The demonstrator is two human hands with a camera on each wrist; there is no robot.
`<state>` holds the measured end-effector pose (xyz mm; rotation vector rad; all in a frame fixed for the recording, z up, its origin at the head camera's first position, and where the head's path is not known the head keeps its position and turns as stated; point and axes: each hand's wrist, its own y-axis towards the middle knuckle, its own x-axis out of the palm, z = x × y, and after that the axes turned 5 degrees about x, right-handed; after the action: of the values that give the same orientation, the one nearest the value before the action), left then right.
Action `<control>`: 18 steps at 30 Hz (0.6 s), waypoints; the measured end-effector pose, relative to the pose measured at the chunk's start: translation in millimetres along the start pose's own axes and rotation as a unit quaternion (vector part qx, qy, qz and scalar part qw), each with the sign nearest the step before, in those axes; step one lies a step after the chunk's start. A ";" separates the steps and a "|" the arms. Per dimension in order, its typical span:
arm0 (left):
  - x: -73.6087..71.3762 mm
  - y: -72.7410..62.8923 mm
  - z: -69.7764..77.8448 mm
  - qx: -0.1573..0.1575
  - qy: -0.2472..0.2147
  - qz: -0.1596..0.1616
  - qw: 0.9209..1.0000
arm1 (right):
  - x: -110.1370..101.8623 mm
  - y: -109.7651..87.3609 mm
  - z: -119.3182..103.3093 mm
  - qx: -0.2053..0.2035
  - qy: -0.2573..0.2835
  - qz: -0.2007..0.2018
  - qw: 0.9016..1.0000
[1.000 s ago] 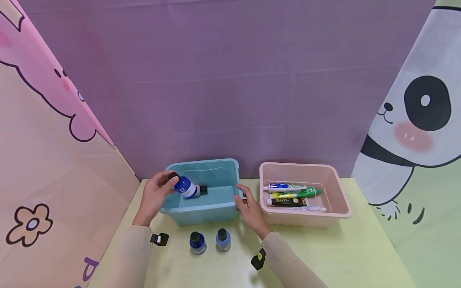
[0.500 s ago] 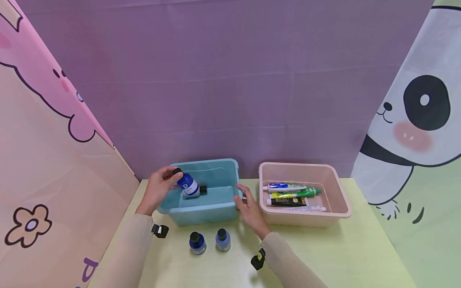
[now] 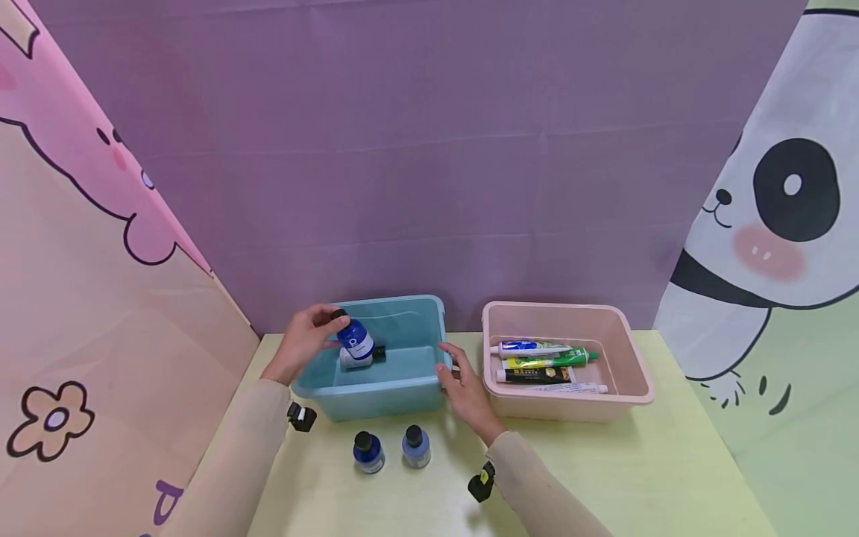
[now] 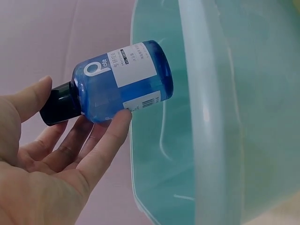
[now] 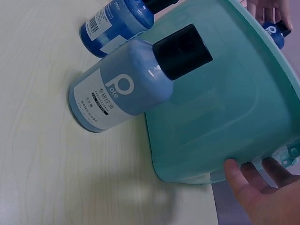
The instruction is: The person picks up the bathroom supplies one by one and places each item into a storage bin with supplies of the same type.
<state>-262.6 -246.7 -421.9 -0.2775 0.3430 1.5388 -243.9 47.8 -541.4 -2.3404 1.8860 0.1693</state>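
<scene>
My left hand pinches the black cap of a dark blue bottle and holds it tilted over the left part of a teal bin. In the left wrist view the held bottle has a white label and lies nearly level beside the bin wall. Below it in the bin lies a pale bottle with a black cap, partly hidden. My right hand grips the bin's right side at the rim, thumb in front. A dark blue bottle and a light blue bottle stand on the table before the bin.
Right of the teal bin stands a pink bin with several tubes lying in it, among them a green tube and a black tube. A purple backdrop rises behind the pale table; printed panels flank both sides.
My left hand has moved to the right and slightly back with the dark blue bottle, which now tilts more upright over the lying bottle. My right hand has stayed at the bin's side.
</scene>
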 end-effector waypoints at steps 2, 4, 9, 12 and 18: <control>1.2 2.9 0.0 -0.004 0.004 -0.004 1.000 | -0.1 0.0 0.0 -0.001 0.001 0.001 1.000; 2.9 6.0 0.0 -0.009 0.004 -0.007 1.000 | -0.1 -0.2 -0.6 0.001 0.004 0.001 1.000; 8.3 12.3 0.4 -0.022 0.008 -0.008 1.000 | -1.0 -6.4 -12.9 0.007 0.009 -0.002 1.000; 11.1 15.2 1.1 -0.030 0.018 -0.010 0.999 | -3.4 -14.2 -26.9 0.007 0.005 -0.006 1.000; 14.6 20.6 2.7 -0.040 0.053 -0.015 0.998 | -5.7 -23.2 -39.6 0.003 0.003 -0.010 1.000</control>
<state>-283.1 -231.8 -424.2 -0.4259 0.3589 1.5144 -222.3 51.4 -500.7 -2.3586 1.8623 0.1544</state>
